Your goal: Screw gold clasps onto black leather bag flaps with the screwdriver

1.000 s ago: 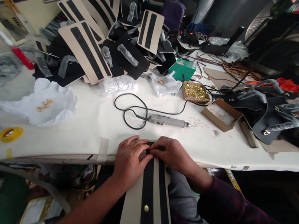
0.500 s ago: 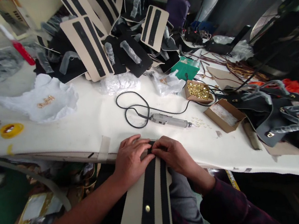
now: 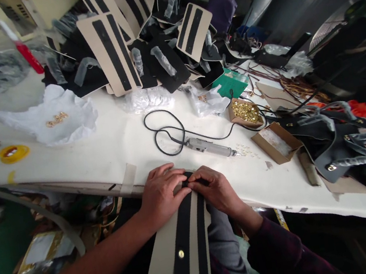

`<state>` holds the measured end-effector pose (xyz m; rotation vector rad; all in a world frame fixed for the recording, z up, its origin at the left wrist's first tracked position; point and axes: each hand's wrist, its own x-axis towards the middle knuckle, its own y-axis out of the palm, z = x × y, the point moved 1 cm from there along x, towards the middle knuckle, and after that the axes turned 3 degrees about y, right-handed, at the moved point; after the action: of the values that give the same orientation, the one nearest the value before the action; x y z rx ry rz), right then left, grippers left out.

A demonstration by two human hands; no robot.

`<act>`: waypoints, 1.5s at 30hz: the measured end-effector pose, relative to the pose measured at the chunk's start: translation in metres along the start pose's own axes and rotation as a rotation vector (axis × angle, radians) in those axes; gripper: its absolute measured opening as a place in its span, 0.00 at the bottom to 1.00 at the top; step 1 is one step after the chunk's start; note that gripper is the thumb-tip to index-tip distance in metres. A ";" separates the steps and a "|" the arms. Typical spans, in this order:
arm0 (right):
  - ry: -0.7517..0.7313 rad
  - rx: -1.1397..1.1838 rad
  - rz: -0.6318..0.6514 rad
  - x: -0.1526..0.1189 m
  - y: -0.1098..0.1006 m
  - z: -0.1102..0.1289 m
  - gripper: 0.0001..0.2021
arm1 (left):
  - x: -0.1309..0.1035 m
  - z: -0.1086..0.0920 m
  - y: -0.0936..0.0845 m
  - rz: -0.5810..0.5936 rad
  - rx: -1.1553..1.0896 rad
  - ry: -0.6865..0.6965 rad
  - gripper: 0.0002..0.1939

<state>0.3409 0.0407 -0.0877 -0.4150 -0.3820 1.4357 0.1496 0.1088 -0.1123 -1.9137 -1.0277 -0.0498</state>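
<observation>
A beige panel [image 3: 164, 257] with two black strips lies over my lap, its far end against the table edge. Near its close end, one strip bears a round gold-coloured stud [image 3: 181, 253]. My left hand [image 3: 163, 189] is closed over the panel's far end, its thumb and fingers pressing the strip. Against it, my right hand [image 3: 212, 188] pinches at the same spot with thumb and forefinger. Whatever small part sits between those fingertips is hidden. Just beyond my hands lies a grey electric screwdriver [image 3: 211, 147] with a coiled black cord [image 3: 167, 128].
Several similar panels [image 3: 111, 53] are heaped at the back. To the right stand a box of gold-coloured pieces [image 3: 245, 112], a cardboard box [image 3: 277, 142] and black leather pieces [image 3: 325, 150]. White wrapping [image 3: 77, 117] and a yellow tape roll [image 3: 13, 153] lie left.
The view has shifted slightly, so the table's things sit a little further right. Both hands keep the same place and grip on the panel.
</observation>
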 end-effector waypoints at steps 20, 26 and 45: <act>0.237 -0.125 0.202 0.018 -0.008 0.015 0.03 | 0.000 0.002 0.001 0.016 0.001 0.001 0.12; 0.238 -0.139 0.158 0.015 -0.005 0.017 0.05 | 0.001 0.001 0.000 0.017 0.000 -0.005 0.12; 0.289 -0.094 0.347 0.034 -0.014 0.016 0.03 | 0.001 0.001 -0.001 0.025 -0.003 -0.019 0.11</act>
<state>0.3491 0.0742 -0.0667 -0.7839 -0.1473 1.6671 0.1489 0.1106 -0.1118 -1.9329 -1.0165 -0.0193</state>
